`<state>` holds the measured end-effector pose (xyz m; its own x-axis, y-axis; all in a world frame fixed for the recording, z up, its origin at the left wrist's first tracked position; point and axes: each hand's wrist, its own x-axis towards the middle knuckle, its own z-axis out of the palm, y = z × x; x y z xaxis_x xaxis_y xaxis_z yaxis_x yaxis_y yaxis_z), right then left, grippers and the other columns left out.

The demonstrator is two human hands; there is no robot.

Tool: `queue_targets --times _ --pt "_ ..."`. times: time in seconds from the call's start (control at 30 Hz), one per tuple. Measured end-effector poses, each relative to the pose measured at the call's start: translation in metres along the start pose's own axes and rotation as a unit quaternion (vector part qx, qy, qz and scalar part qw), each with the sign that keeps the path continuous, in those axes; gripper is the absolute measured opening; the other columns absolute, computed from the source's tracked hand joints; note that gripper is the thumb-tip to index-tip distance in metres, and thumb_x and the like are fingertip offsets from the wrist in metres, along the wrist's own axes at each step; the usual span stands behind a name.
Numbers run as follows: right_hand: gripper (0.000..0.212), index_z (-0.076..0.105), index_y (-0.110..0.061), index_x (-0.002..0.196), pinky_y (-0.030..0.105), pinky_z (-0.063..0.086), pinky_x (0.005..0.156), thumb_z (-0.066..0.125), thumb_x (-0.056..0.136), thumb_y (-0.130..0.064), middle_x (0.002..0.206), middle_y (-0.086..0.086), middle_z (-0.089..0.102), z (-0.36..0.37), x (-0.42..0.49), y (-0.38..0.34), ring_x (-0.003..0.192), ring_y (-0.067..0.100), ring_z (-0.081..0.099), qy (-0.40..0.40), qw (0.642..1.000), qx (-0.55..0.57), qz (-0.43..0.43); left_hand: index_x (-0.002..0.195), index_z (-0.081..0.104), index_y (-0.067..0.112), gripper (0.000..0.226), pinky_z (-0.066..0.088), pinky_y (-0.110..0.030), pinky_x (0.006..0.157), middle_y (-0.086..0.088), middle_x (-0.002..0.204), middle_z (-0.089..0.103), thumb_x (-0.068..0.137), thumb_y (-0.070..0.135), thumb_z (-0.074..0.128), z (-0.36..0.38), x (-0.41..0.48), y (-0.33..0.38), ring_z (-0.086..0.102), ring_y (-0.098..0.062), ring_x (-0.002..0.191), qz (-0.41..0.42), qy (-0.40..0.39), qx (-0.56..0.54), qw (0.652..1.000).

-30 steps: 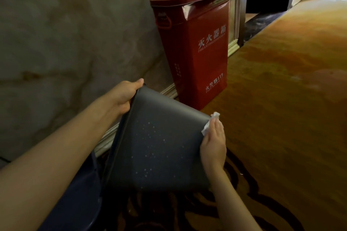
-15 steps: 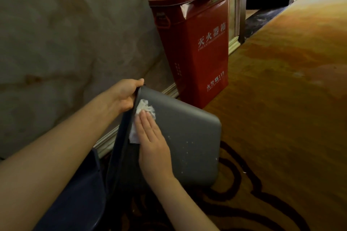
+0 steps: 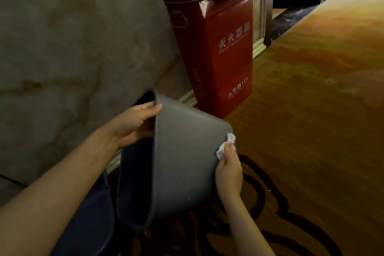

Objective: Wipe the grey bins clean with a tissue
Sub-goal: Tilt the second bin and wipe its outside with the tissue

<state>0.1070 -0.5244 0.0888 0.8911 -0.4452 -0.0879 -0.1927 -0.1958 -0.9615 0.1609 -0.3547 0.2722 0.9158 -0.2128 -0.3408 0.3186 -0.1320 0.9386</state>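
Left hand [image 3: 133, 124] grips the rim of the tipped bin [image 3: 182, 164], held off the carpet [image 3: 311, 131]. Right hand [image 3: 229, 170] presses a tissue [image 3: 225, 144] at its base edge. Pushing hard could twist the rim loose; a second bin [image 3: 91, 214] seemingly sits below.

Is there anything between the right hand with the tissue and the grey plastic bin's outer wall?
Nothing visible. The right hand presses the white tissue directly on the grey plastic bin, near its base edge.
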Motion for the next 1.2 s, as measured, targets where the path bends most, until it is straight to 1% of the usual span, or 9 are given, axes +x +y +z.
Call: queue_targets --times 0.13,0.2,0.4,0.5,0.6,0.77,1.0,1.13,1.2 --pt "0.040 0.043 -0.019 0.138 0.031 0.041 0.087 0.038 0.099 -0.015 0.133 0.009 0.056 -0.005 0.015 0.007 0.120 0.029 0.053 -0.019 0.997 0.047 0.063 0.095 0.064 0.022 0.020 0.054 -0.019 0.050 0.008 0.071 0.075 0.094 0.019 0.044 0.012 0.006 0.004 0.070 -0.004 0.063 0.015 0.027 0.018 0.999" --pt "0.038 0.047 -0.020 0.135 0.035 0.044 0.095 0.039 0.098 -0.015 0.130 0.008 0.058 -0.007 0.014 0.002 0.119 0.025 0.053 -0.024 0.997 0.058 0.055 0.095 0.063 0.020 0.018 0.053 -0.018 0.049 0.004 0.074 0.073 0.094 0.020 0.045 0.019 0.012 0.006 0.068 -0.008 0.066 0.022 0.054 0.022 0.998" --pt "0.047 0.044 -0.020 0.136 0.023 0.023 0.116 0.047 0.093 -0.002 0.146 -0.005 0.041 0.003 -0.022 -0.058 0.134 -0.002 0.029 -0.095 0.978 0.067 -0.175 0.085 0.063 0.016 0.016 0.053 -0.017 0.046 -0.002 0.081 0.064 0.092 0.022 0.050 0.034 0.027 0.009 0.063 -0.010 0.066 0.021 0.127 0.024 0.991" --pt "0.051 0.038 -0.019 0.139 0.011 0.011 0.115 0.046 0.092 -0.001 0.147 -0.010 0.031 0.016 -0.051 -0.086 0.138 -0.002 0.021 -0.127 0.948 0.049 -0.288 0.081 0.061 0.015 0.018 0.053 -0.016 0.045 -0.004 0.079 0.060 0.092 0.022 0.050 0.035 0.031 0.011 0.057 -0.014 0.069 0.008 0.139 0.024 0.990" --pt "0.050 0.034 -0.018 0.141 0.009 0.007 0.113 0.043 0.094 -0.004 0.146 -0.012 0.026 0.020 -0.063 -0.086 0.139 -0.001 0.016 -0.118 0.942 0.041 -0.311 0.080 0.062 0.013 0.020 0.055 -0.018 0.049 -0.005 0.080 0.062 0.092 0.023 0.050 0.037 0.032 0.014 0.059 -0.015 0.071 -0.004 0.134 0.034 0.990" --pt "0.051 0.034 -0.019 0.140 0.022 0.014 0.117 0.046 0.093 -0.003 0.148 -0.010 0.029 0.014 -0.041 -0.052 0.140 0.002 0.021 -0.081 0.968 -0.004 -0.236 0.087 0.065 0.010 0.024 0.052 -0.026 0.067 -0.004 0.088 0.067 0.092 0.027 0.050 0.046 0.039 0.018 0.063 -0.014 0.080 -0.020 0.138 0.062 0.988" --pt "0.049 0.038 -0.017 0.140 0.028 0.023 0.117 0.045 0.094 -0.002 0.150 -0.003 0.035 0.007 -0.016 -0.001 0.138 0.003 0.024 -0.022 0.997 -0.027 -0.068 0.123 0.057 0.010 0.035 0.043 -0.036 0.100 -0.008 0.119 0.062 0.096 0.026 0.041 0.022 0.017 -0.003 0.059 -0.021 0.107 -0.012 0.125 0.133 0.983" --pt "0.045 0.039 -0.019 0.140 0.028 0.027 0.115 0.043 0.096 -0.008 0.149 -0.005 0.037 0.003 -0.010 0.014 0.138 0.006 0.029 -0.021 0.998 -0.049 -0.034 0.128 0.051 0.014 0.034 0.052 -0.023 0.076 -0.004 0.110 0.066 0.097 0.014 0.038 0.000 -0.012 -0.028 0.066 -0.009 0.084 -0.023 0.132 0.132 0.982" --pt "0.044 0.040 -0.018 0.139 0.029 0.028 0.114 0.042 0.096 -0.008 0.149 -0.003 0.037 0.001 -0.005 0.019 0.139 0.009 0.029 -0.025 0.997 -0.062 -0.031 0.134 0.045 0.013 0.038 0.047 -0.028 0.085 -0.006 0.113 0.063 0.097 0.008 0.036 -0.002 -0.016 -0.034 0.063 -0.014 0.091 -0.012 0.151 0.109 0.983"
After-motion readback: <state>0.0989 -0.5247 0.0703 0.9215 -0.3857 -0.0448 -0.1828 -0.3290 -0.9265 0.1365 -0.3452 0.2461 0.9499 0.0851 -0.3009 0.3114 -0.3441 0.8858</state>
